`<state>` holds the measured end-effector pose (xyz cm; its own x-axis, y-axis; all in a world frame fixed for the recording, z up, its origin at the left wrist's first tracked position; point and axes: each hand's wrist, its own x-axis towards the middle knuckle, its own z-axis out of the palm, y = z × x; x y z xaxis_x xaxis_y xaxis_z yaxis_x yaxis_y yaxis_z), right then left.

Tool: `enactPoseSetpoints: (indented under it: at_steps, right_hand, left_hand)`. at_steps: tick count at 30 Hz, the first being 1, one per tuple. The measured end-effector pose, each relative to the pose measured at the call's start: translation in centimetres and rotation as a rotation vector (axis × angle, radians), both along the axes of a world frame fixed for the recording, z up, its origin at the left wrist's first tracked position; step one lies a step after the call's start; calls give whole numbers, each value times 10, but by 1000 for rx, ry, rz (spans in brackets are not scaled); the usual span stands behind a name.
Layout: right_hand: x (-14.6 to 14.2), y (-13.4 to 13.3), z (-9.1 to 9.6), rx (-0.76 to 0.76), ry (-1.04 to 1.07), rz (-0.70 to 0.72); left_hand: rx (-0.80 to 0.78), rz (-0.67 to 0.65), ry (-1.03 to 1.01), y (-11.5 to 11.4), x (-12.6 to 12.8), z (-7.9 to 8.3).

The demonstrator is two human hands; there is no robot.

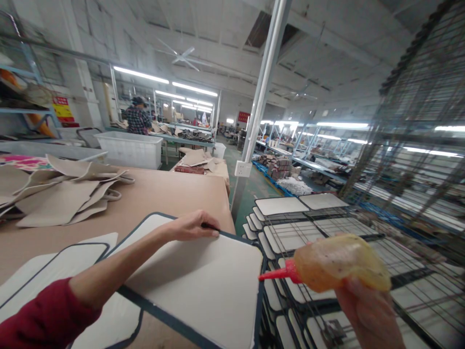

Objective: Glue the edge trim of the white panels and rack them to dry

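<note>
At our tabletop (170, 189), our left hand (192, 226) pinches the panel (207, 281); our right hand (366, 305) clasps the bottle (337, 261), best squeezed evenly.

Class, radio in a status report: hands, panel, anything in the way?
Left hand holding panel by its far edge. Right hand holding bottle, red nozzle at panel's right edge, contact unclear. Nothing visible blocking nozzle.
</note>
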<state>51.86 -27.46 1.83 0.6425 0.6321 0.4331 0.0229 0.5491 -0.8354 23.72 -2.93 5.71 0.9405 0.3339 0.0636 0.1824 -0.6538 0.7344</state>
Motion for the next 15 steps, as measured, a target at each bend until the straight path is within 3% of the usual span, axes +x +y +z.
enactPoseSetpoints:
  at_steps: [15]
  right_hand:
    - [-35,-17,19,-141,133,58]
  left_hand:
    - [-22,29,-41,5,-6,-1]
